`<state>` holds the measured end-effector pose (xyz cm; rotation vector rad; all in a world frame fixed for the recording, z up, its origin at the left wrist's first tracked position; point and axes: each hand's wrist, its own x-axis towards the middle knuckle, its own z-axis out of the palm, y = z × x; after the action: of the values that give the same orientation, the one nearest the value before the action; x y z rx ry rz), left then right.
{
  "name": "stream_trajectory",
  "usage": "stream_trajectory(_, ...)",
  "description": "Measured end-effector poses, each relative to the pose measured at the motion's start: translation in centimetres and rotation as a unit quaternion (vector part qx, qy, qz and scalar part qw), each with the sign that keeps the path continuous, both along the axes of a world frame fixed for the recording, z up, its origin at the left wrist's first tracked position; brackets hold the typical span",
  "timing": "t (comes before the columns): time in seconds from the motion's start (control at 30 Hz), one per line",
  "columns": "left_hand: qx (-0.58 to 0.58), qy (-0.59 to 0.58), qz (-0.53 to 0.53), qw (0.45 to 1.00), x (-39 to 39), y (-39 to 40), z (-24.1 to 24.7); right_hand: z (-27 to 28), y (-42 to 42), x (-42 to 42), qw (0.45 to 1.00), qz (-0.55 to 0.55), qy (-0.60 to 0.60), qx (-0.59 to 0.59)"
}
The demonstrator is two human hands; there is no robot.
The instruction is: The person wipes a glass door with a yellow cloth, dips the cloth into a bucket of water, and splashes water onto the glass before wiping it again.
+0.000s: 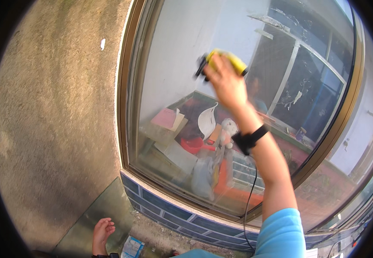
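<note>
My right hand is raised against the window glass, its fingers spread over a yellow and black cleaning tool. Motion blur hides the tool's exact shape, and the hand covers part of it. A black band with a small block is strapped round my right wrist. Low in the picture, my left hand hangs beside the rough wall, fingers loosely curled around nothing. A dark band shows at the left wrist, cut off by the picture's edge.
A brown metal frame borders the glass above blue-grey tiles. Behind the pane are a plush toy, a red dustpan-like scoop and a pink booklet. A black cable hangs near my right arm. A blue-and-white packet lies below.
</note>
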<state>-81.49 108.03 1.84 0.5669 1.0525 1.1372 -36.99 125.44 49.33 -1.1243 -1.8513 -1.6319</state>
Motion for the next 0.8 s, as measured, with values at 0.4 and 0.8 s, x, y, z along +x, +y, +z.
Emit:
stream_trajectory(0.4,-0.001,0.031,0.035,0.999,-2.8,-1.9,-1.1,-4.6,-8.1,5.1,0.997,-0.025,-0.028,-0.071)
stream_trajectory(0.8,0.003,0.024,0.001,1.0,-1.0,0.8,0.0,-3.3,-10.7,10.5,0.979,-0.137,0.137,0.063)
